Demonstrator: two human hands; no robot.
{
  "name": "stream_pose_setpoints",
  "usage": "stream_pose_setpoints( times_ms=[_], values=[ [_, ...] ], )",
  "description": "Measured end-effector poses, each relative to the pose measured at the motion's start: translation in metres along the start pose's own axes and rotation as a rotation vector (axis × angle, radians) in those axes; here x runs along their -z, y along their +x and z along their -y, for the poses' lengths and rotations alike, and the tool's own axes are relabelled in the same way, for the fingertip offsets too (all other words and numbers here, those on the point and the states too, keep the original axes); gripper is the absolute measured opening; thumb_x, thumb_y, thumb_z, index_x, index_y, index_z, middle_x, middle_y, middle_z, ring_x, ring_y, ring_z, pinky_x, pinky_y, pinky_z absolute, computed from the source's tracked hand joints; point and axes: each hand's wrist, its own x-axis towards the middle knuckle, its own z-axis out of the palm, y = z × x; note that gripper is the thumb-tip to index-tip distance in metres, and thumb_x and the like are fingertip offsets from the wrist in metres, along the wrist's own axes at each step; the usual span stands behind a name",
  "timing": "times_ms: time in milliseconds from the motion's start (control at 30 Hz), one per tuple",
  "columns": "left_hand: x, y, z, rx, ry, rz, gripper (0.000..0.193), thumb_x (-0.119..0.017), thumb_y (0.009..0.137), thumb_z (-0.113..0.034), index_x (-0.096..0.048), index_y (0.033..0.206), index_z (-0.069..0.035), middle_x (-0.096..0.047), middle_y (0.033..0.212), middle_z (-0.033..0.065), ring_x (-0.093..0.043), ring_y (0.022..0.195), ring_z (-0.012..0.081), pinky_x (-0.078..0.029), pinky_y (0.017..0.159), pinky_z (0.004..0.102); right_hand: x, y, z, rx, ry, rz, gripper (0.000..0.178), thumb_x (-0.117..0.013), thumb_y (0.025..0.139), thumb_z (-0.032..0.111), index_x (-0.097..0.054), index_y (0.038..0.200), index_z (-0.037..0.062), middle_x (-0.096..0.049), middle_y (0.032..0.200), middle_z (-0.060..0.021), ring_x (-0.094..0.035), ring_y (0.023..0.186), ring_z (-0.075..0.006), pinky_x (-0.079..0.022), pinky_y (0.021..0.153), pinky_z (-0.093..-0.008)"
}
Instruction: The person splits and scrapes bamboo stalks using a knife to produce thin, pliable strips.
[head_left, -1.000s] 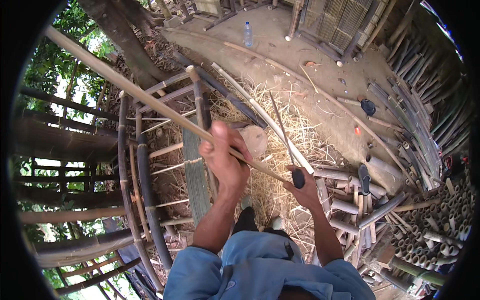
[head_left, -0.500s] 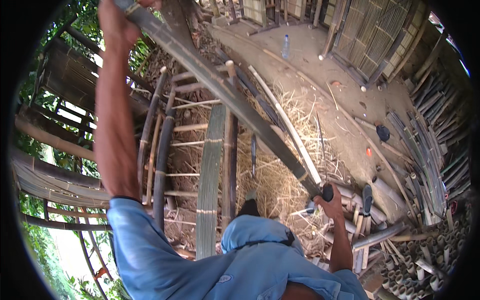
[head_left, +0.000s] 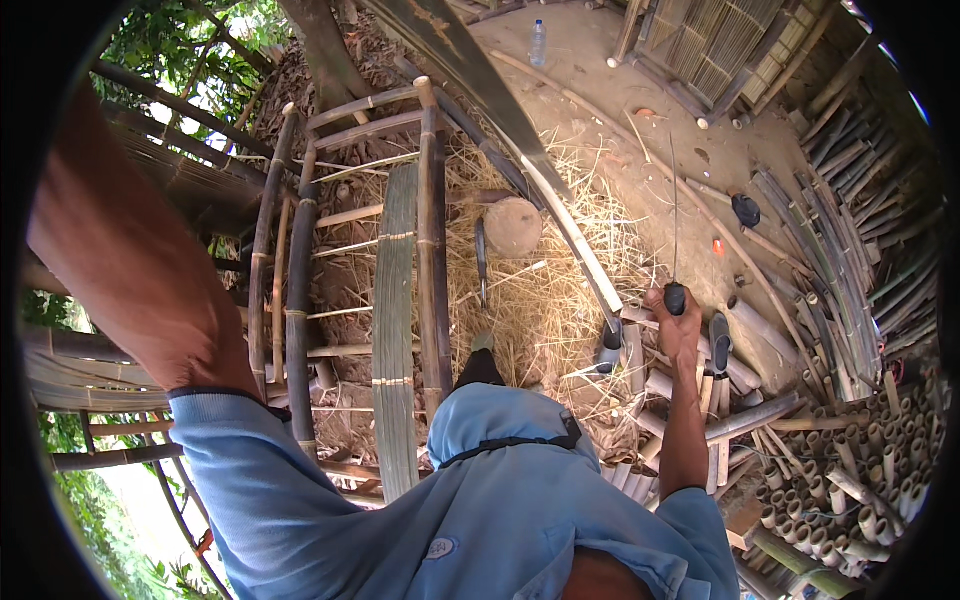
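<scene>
My right hand (head_left: pixel 678 322) is closed round the dark handle of a knife (head_left: pixel 673 225). Its long thin blade points away from me and shows almost edge-on. A dark split bamboo length (head_left: pixel 480 85) slants from the top edge down toward my foot, with its upper end out of view. Along its lower part runs a pale bamboo strip (head_left: pixel 572 232), to the left of my right hand. My left forearm (head_left: pixel 140 250) reaches up to the left edge, where the hand is out of view.
A bamboo frame (head_left: pixel 432 220) with a flat grey-green slat (head_left: pixel 396 300) stands at left. Beyond my knees are a round wood block (head_left: pixel 513 228) and straw. Bamboo poles (head_left: pixel 815 270) and cut tubes (head_left: pixel 850 490) are piled at right. A plastic bottle (head_left: pixel 538 45) stands far off.
My left hand, earlier at the bamboo's upper end, has left the picture as the arm swung left. The bamboo has turned and shifted. My right hand with the knife is now apart from its lower end.
</scene>
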Motion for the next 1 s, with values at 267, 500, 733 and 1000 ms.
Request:
stream_pose_setpoints(
  times_ms=[267,500,733,1000],
  values=[
    [-0.052,-0.005,0.05,-0.182,-0.015,-0.016,0.045,-0.042,0.107,-0.045,-0.058,0.083,-0.01,-0.054,0.064,0.001,-0.046,0.053,0.0104,-0.04,0.05,0.0299,-0.008,-0.02,0.008,-0.167,-0.031,0.061,0.031,-0.08,0.091,0.023,-0.064,0.103,-0.0001,-0.066,0.071,-0.0041,-0.061,0.057,-0.011,-0.047,0.047,-0.0262],
    [-0.081,-0.046,0.164,-0.055,0.09,-0.132,0.055,-0.048,0.107,-0.051,-0.068,0.086,-0.005,-0.068,0.071,0.0067,-0.056,0.058,0.0123,-0.044,0.049,0.0305,-0.034,-0.019,0.053,-0.1,0.036,0.036,0.043,-0.078,0.093,0.022,-0.058,0.124,0.0003,-0.059,0.07,-0.0019,-0.052,0.051,-0.0084,-0.041,0.044,-0.0251],
    [-0.074,-0.063,0.147,0.058,0.082,0.161,0.023,-0.075,0.094,-0.015,-0.075,0.111,0.001,-0.069,0.099,0.0068,-0.056,0.088,0.012,-0.051,0.076,0.0297,-0.052,-0.031,0.163,0.404,0.057,0.059,0.054,-0.071,0.1,0.026,-0.049,0.144,0.0046,-0.062,0.091,-0.0035,-0.057,0.075,-0.0116,-0.049,0.066,-0.029],
    [-0.068,-0.065,0.106,-0.161,0.256,0.276,0.065,-0.082,0.08,0.01,-0.046,0.133,-0.003,-0.06,0.125,0.0155,-0.068,0.11,0.0216,-0.06,0.088,0.0298,-0.053,-0.066,0.266,0.508,0.166,0.186,0.052,-0.066,0.101,0.023,-0.045,0.146,0.0053,-0.066,0.093,-0.0176,-0.068,0.079,-0.0251,-0.053,0.071,-0.0366]
  ],
)
